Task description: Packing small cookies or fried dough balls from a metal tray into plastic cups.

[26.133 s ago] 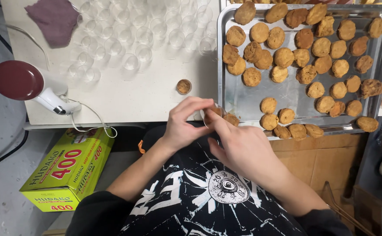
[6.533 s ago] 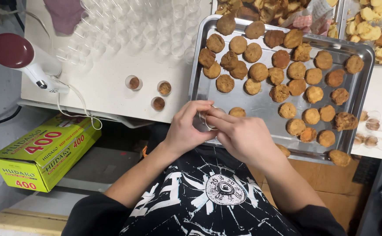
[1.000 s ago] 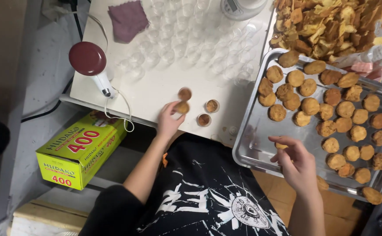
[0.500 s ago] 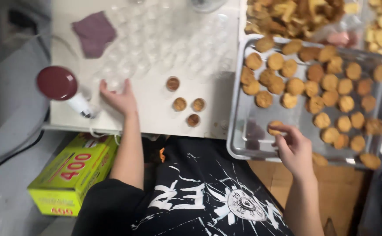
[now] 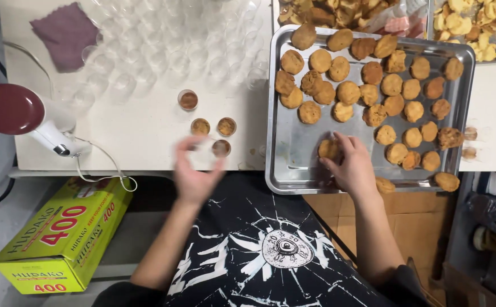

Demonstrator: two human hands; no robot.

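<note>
Since a moment ago my left hand [image 5: 194,173] came back from the clear cups, blurry now, fingers spread wide at the table edge near four filled cups [image 5: 211,122], my right hand [image 5: 350,165] pinching a cookie [image 5: 328,149] on the bare front of the tray [image 5: 286,170], yellow-green box [image 5: 60,236] below left.

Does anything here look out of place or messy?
Slightly. Two small brown round pieces lie on the white table just outside the right rim of the metal tray, apart from the rest, and brown crumbs are scattered beside the tray's left edge.
</note>
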